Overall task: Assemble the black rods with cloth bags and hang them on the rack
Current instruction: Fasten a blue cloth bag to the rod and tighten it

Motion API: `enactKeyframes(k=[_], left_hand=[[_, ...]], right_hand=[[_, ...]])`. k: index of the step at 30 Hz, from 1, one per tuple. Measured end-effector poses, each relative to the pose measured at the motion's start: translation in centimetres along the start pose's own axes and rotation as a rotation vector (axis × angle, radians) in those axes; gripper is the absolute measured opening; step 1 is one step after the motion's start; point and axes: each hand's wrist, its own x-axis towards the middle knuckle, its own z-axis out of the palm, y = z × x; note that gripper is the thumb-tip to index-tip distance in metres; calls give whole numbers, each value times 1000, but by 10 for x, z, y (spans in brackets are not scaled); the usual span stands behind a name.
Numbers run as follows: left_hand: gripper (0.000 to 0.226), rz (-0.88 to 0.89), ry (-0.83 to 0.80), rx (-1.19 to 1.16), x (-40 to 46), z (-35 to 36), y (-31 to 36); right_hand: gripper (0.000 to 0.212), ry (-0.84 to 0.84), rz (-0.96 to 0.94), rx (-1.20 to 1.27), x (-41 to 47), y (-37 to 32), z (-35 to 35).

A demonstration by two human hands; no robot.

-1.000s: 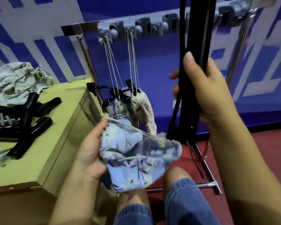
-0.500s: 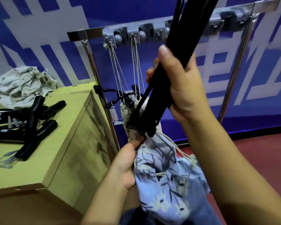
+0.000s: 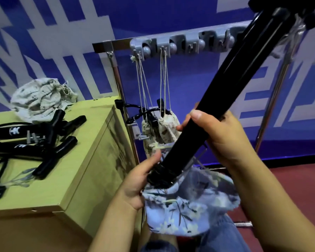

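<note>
My right hand (image 3: 224, 135) is wrapped round the black rod (image 3: 213, 106), whose long axis slants from upper right down to lower left, its lower end at the mouth of the blue floral cloth bag (image 3: 187, 206) on my lap; my left hand (image 3: 140, 180) pinches the bag's rim just beside that end, so it is the nearer one to guide it in; the rack (image 3: 182, 42) stands behind; white marks on the spare rods (image 3: 44, 140) are unreadable
</note>
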Motion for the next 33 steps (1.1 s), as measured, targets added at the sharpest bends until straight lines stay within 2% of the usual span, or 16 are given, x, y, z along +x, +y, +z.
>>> enactKeyframes(k=[2, 3, 5, 6, 8, 10, 12, 15, 17, 18, 20, 22, 26, 29, 33], left_hand=[[66, 85, 189, 229, 3, -8, 5], [62, 134, 241, 280, 5, -9, 11], [43, 161, 304, 407, 3, -1, 21], [35, 154, 350, 507, 1, 7, 26], [34, 142, 392, 716, 0, 18, 36], [53, 132, 372, 964, 2, 20, 45], [67, 90, 334, 1196, 5, 26, 51], [58, 86, 344, 1336, 11, 41, 56], [47, 115, 335, 1186, 16, 52, 58], [39, 129, 332, 1009, 18, 55, 59], [27, 112, 248, 586, 21, 58, 63], [31, 80, 139, 329, 20, 58, 67], [34, 145, 63, 264, 18, 53, 68], [35, 170, 62, 224, 15, 49, 68], [68, 38, 3, 180, 15, 38, 69]], right_hand=[[18, 47, -3, -49, -1, 3, -7], [27, 71, -2, -63, -1, 5, -10], [37, 103, 1, -74, -2, 8, -11], [33, 109, 6, -64, -3, 10, -10], [19, 143, 21, -36, -3, 13, -10], [10, 169, 30, -8, -3, 14, -10], [12, 179, 28, -2, -3, 16, -10], [30, 162, 42, -66, -7, 25, -4], [29, 123, 43, -121, -10, 32, 1], [29, 111, 44, -144, -12, 36, 3], [45, 102, 34, -220, -15, 42, 5], [56, 61, 32, -313, -18, 41, 6], [65, -16, 29, -539, -19, 27, 2], [62, -52, 31, -545, -17, 20, 0], [67, -122, 84, -455, -21, 22, 1]])
